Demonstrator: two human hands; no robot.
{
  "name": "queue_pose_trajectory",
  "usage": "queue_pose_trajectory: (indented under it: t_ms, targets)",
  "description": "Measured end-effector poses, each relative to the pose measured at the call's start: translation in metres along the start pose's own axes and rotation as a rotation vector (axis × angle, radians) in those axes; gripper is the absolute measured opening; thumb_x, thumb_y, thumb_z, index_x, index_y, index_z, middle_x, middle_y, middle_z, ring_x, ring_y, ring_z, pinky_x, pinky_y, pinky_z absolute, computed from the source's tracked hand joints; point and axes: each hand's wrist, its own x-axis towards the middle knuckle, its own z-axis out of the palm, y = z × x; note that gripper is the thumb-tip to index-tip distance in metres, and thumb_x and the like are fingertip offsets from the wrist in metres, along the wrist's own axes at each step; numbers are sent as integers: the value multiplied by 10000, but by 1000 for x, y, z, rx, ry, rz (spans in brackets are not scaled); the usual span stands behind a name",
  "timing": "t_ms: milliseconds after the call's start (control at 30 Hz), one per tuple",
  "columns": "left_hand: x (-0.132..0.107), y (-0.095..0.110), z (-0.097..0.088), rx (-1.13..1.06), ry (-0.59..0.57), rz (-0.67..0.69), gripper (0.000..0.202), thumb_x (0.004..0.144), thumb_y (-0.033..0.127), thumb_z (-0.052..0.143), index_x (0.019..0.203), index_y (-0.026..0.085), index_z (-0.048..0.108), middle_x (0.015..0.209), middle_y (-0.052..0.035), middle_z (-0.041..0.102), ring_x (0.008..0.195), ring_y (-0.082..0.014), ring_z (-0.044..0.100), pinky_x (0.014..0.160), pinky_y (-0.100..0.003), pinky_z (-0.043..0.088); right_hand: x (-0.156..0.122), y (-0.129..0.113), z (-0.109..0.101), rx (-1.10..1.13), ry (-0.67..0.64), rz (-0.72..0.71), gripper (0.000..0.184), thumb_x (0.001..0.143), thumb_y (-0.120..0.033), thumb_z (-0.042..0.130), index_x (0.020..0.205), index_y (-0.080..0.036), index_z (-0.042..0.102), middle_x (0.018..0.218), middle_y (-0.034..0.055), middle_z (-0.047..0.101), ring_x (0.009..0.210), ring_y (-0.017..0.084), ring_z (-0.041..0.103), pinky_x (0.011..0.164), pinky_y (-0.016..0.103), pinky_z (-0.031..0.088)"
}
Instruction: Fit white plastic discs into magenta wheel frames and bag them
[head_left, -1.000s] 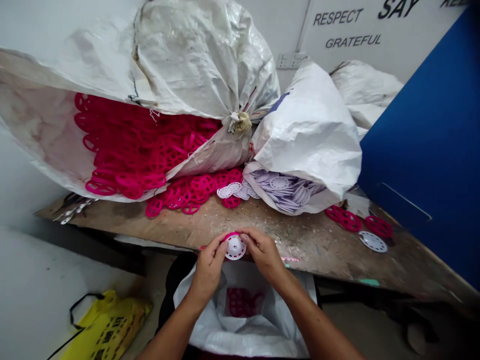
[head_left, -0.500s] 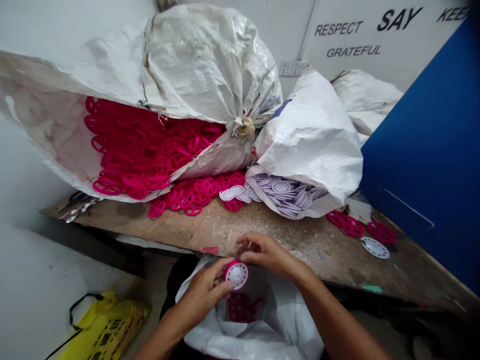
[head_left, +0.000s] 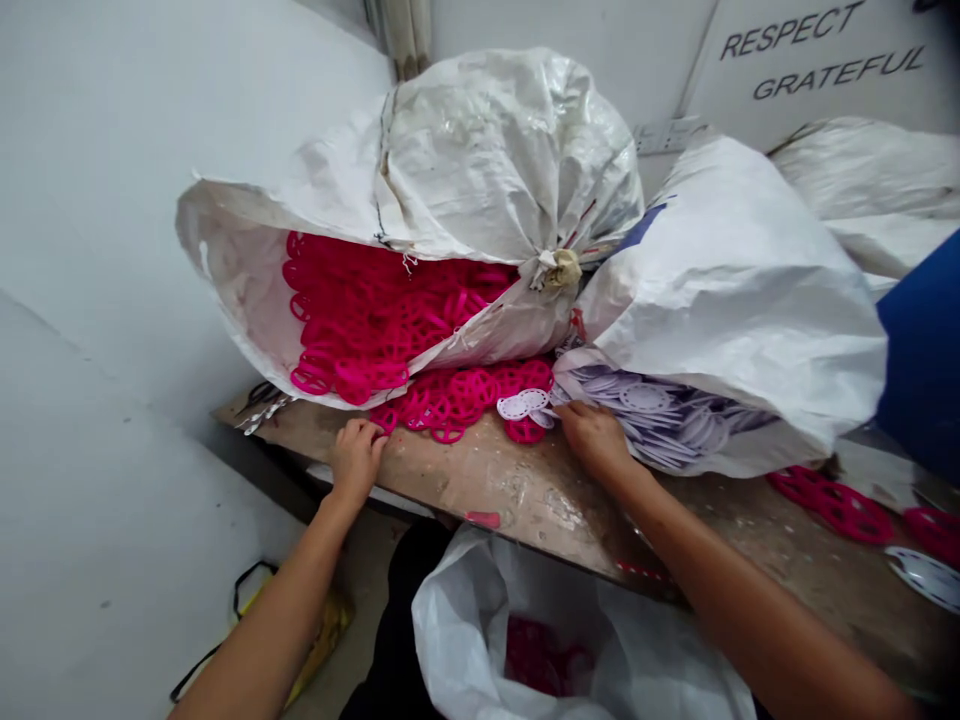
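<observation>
At the left end of the pink spoked plastic wheels [head_left: 457, 400], my left hand [head_left: 357, 458] has its fingers closed on the edge of one wheel. My right hand [head_left: 598, 437] pinches at a small group of white slotted plastic discs [head_left: 525, 404] beside the mouth of the white disc sack; its fingertips are partly hidden. More white discs [head_left: 675, 415] fill that sack [head_left: 742, 290]. A large sack [head_left: 480, 160] lies on its side, with many pink wheels spilling from its mouth onto the wooden table [head_left: 517, 490].
Below the table's front edge, an open white sack [head_left: 457, 610] has pink pieces inside. Pink wheels [head_left: 836, 505] and a white disc [head_left: 926, 575] lie at the right. A blue panel [head_left: 922, 350] stands there, and a yellow bag [head_left: 326, 630] sits on the floor.
The wheel with a white disc on it has left my left hand. My hands have moved apart and forward, left to the pink wheels, right to the white discs. The view has shifted left.
</observation>
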Motion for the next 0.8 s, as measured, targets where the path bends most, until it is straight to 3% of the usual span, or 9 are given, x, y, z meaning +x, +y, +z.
queue_pose_trajectory:
  t_ms: [67, 167, 233, 333, 400, 467, 633, 800]
  targets:
    - [-4, 8, 3, -36, -8, 16, 82, 752, 262, 580, 757, 195, 627, 907, -83, 578, 935, -266, 551, 897, -436, 421, -7, 6, -2, 42, 71, 33, 283, 871, -168, 443, 1048, -168, 664, 924, 117, 674, 829, 229, 610, 748, 313, 382]
    - [-25, 43, 9, -255, -36, -40, 153, 796, 324, 550, 813, 187, 615, 1033, -86, 574, 967, -232, 563, 868, -376, 453, -22, 9, -3, 270, 230, 143, 260, 866, -218, 458, 1020, -174, 662, 912, 89, 693, 815, 213, 619, 747, 302, 413]
    - [-45, 77, 14, -676, -155, -255, 173, 783, 347, 589, 833, 182, 599, 1016, -63, 605, 927, -197, 593, 839, -326, 470, -32, 8, -4, 475, 278, 254, 235, 855, -272, 468, 944, -183, 666, 861, 66, 700, 760, 202, 620, 707, 296, 432]
    - [-72, 125, 20, -1273, -415, -692, 201, 745, 314, 662, 862, 183, 565, 862, -23, 661, 813, -160, 642, 785, -300, 502, -48, 0, -8, 788, 302, 404, 248, 816, -347, 513, 931, -178, 652, 784, 43, 682, 680, 188, 599, 636, 285, 443]
    - [-83, 146, 24, -1508, -514, -895, 185, 743, 242, 672, 867, 181, 549, 850, -28, 688, 793, -152, 666, 782, -304, 519, -60, -8, -16, 974, 317, 449, 316, 795, -359, 549, 1037, -171, 626, 813, 41, 669, 694, 178, 594, 642, 284, 457]
    - [-89, 159, 27, -1616, -559, -987, 156, 762, 188, 648, 879, 174, 546, 857, -44, 705, 801, -153, 682, 797, -311, 528, -73, -18, -27, 1112, 302, 449, 380, 793, -348, 575, 1131, -175, 590, 880, 48, 660, 743, 173, 597, 686, 294, 473]
    - [-95, 174, 31, -1624, -582, -946, 202, 792, 192, 627, 979, 174, 555, 951, -54, 706, 846, -165, 683, 823, -333, 531, -99, -43, -49, 1176, 174, 323, 311, 816, -288, 583, 1114, -204, 617, 953, 63, 655, 811, 176, 596, 737, 303, 485]
    - [-107, 185, 34, -1361, -541, -733, 339, 810, 359, 615, 1089, 174, 561, 1041, -76, 684, 886, -181, 658, 755, -297, 530, -106, -60, -49, 999, 74, 141, 281, 847, -222, 533, 1094, -243, 665, 973, 62, 642, 874, 182, 597, 771, 304, 476]
